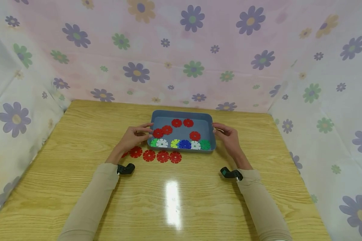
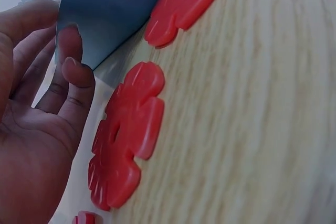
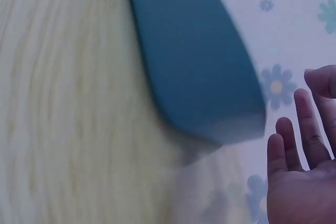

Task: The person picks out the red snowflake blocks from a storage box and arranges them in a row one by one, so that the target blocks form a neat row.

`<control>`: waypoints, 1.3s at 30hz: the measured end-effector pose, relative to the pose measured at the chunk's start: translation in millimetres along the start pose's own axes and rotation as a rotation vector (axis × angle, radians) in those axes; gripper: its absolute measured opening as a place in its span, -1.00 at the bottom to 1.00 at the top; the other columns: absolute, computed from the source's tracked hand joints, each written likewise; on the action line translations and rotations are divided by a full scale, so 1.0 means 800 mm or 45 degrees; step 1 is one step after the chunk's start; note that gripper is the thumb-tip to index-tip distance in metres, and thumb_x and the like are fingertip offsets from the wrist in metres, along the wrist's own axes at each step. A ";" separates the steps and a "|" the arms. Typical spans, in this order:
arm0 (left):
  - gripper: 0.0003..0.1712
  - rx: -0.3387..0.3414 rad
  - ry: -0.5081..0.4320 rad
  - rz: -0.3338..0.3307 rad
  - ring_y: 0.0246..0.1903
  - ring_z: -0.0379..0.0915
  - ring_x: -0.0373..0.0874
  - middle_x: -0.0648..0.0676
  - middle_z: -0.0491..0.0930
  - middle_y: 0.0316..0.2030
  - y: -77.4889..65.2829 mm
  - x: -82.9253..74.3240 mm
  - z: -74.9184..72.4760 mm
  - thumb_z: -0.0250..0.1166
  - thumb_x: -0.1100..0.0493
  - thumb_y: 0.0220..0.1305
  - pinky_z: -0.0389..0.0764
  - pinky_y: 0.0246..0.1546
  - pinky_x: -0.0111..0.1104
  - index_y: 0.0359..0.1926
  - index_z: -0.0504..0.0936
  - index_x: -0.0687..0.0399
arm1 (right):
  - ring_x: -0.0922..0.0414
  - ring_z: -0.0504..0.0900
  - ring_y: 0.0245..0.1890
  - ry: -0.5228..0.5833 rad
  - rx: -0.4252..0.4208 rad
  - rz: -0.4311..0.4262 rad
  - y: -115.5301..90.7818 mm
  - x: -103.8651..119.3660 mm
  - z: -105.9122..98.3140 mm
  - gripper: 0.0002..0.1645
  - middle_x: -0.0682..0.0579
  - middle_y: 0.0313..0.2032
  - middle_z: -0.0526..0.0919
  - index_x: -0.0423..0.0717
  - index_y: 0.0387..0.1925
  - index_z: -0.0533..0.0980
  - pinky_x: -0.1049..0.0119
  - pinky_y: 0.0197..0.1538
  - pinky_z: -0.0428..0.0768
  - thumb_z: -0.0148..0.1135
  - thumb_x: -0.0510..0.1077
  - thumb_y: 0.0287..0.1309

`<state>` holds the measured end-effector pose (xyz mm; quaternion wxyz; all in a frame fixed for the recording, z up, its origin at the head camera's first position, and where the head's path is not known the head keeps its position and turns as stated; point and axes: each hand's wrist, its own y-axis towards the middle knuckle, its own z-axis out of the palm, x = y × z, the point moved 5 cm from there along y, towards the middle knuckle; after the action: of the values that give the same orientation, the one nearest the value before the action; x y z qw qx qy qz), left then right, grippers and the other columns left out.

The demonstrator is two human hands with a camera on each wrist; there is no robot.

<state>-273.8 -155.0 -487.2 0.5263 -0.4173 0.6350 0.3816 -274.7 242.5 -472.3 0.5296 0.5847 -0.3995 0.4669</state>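
Observation:
A shallow blue-grey tray (image 1: pixel 181 114) stands on the wooden table with several notched plastic discs in it. Red discs (image 1: pixel 194 136) lie about its floor; along the near wall are green (image 1: pixel 204 144), white (image 1: pixel 162 143), yellow (image 1: pixel 175 143) and blue (image 1: pixel 185 144) ones. My left hand (image 1: pixel 132 137) is at the tray's left wall, fingertips touching it, palm off the table. At the right end, my right hand (image 1: pixel 228 136) has its fingers loosely extended towards the wall. The right wrist view shows this hand (image 3: pixel 304 166) beside the tray (image 3: pixel 194 51), its fingers apart from the wall.
A row of several red discs (image 1: pixel 149 155) lies on the table (image 1: pixel 205 190) in front of the tray, the leftmost partly hidden by my left hand. Flower-printed cloth (image 1: pixel 169 50) walls the table at the back and sides. Each sleeve cuff carries a black wrist device (image 1: pixel 126 169).

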 end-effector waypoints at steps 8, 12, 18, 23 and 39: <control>-0.63 0.003 -0.023 -0.015 0.33 0.43 -0.01 0.17 0.38 0.44 0.001 0.003 0.001 0.30 0.32 0.40 0.57 0.07 -0.54 0.16 0.63 0.44 | 0.18 0.68 0.04 0.012 0.029 0.065 0.004 0.023 0.026 -0.56 0.13 0.01 0.73 -0.45 0.20 0.52 0.42 0.12 0.62 0.23 -0.27 0.40; -0.62 0.013 -0.031 -0.028 0.34 0.42 0.05 0.15 0.37 0.45 0.001 0.002 0.003 0.31 0.29 0.40 0.57 0.08 -0.53 0.16 0.63 0.42 | 0.12 0.68 0.04 0.016 0.090 0.092 0.006 0.026 0.041 -0.55 0.19 -0.01 0.71 -0.52 0.22 0.46 0.36 0.16 0.62 0.18 -0.30 0.42; -0.60 0.012 -0.054 -0.032 0.44 0.28 0.08 0.16 0.36 0.46 0.000 0.000 0.004 0.31 0.29 0.40 0.55 0.09 -0.55 0.17 0.61 0.45 | -0.09 0.60 0.14 -0.120 0.175 0.155 0.017 0.016 0.060 -0.56 -0.23 0.17 0.60 -0.51 0.24 0.45 0.34 0.15 0.62 0.14 -0.30 0.45; -0.60 0.013 -0.064 -0.041 0.45 0.27 0.06 0.13 0.36 0.46 0.001 0.005 0.002 0.31 0.27 0.41 0.53 0.10 -0.56 0.17 0.61 0.45 | -0.19 0.55 0.19 -0.312 0.210 0.192 0.025 0.005 0.069 -0.59 -0.41 0.23 0.51 -0.46 0.23 0.48 0.09 0.24 0.58 0.13 -0.33 0.45; -0.55 0.010 -0.139 -0.130 0.45 0.27 0.02 0.05 0.34 0.48 0.000 0.009 0.000 0.32 0.23 0.41 0.57 0.02 -0.56 0.22 0.59 0.41 | -0.23 0.56 0.16 -0.718 0.241 0.309 0.029 -0.009 0.086 -0.49 -0.32 0.19 0.57 -0.38 0.23 0.50 -0.10 0.23 0.55 0.34 -0.29 0.29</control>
<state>-274.9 -156.2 -494.3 0.5807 -0.4257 0.5846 0.3740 -290.3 171.1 -473.9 0.2818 0.6858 -0.5520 0.3814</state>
